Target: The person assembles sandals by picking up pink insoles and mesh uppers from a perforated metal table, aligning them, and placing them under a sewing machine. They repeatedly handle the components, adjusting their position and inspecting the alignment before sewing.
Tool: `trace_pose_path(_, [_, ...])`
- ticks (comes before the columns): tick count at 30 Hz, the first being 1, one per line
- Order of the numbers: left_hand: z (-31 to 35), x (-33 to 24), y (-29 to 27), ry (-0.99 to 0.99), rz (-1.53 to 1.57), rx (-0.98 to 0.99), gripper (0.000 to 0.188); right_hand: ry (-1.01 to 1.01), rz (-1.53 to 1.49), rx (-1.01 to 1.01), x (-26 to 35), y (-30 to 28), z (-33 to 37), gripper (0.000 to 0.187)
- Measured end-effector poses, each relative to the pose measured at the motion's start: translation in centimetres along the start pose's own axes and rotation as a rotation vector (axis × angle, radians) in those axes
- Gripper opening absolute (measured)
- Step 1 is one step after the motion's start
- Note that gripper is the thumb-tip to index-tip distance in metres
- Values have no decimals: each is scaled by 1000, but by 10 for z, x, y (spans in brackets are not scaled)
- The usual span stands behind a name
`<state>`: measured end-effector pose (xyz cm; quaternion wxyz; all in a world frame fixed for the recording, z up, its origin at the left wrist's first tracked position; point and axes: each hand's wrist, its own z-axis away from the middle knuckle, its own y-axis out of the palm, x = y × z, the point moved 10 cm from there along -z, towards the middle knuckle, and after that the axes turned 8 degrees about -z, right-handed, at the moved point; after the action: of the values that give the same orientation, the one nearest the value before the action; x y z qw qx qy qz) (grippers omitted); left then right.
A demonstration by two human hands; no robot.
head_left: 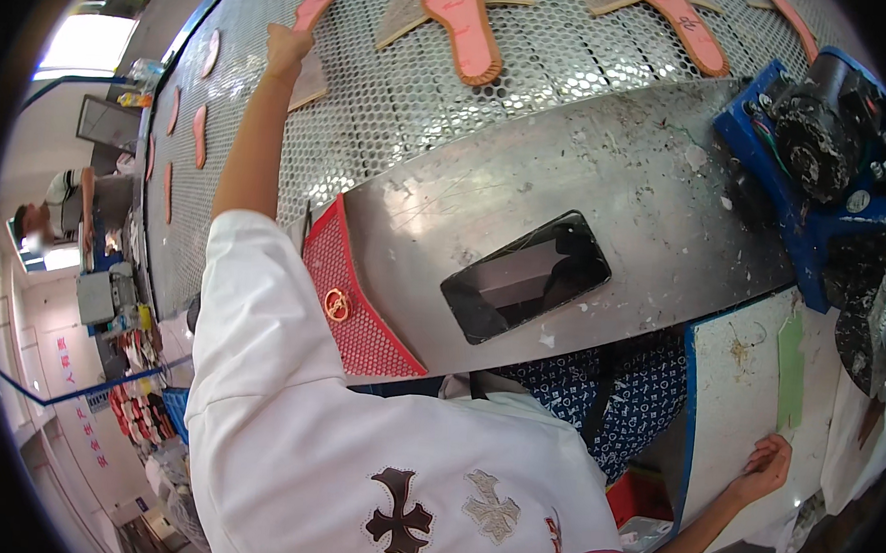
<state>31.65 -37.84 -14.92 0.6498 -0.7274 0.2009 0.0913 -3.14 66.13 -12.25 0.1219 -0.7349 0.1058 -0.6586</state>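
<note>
At the far left, my left arm stretches out over the perforated metal tabletop (371, 123). My left hand (289, 50) is closed on the near end of a pink insole (315, 9), with a grey-beige flat piece (310, 81) just beneath. At the lower right, my right hand (763, 470) hangs by a white board (732, 392), fingers loosely curled and apart, with nothing seen in them. A pale green strip (790, 370) lies close to its fingertips. Beside my left sleeve rests a red perforated piece (361, 312) with a gold ring ornament.
A black phone (526, 277) lies on the smooth metal plate (658, 188). To the right stands a blue machine (821, 146) with a dark motor. More pink insoles (463, 32) are spread over the mesh. Another person (66, 202) is at the far left.
</note>
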Motion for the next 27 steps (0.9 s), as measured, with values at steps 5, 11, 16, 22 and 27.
trace_pose_path(5, [126,2,-119,315,-56,-366,84,-15,20,20,2,8,-1,37])
trace_pose_path(11, [228,48,-114,140,208,-211,96,48,-9,-11,-7,6,0,33])
trace_pose_path(16, [251,43,-63,509,-95,-150,97,115,-172,-14,-26,0,-10,31])
trace_pose_path(22, [349,-39,-85,565,326,-124,64,-143,10,-37,39,-8,-49,23])
trace_pose_path(27, [446,-129,-80,905,166,-127,63,-393,293,-162,32,-47,-123,40])
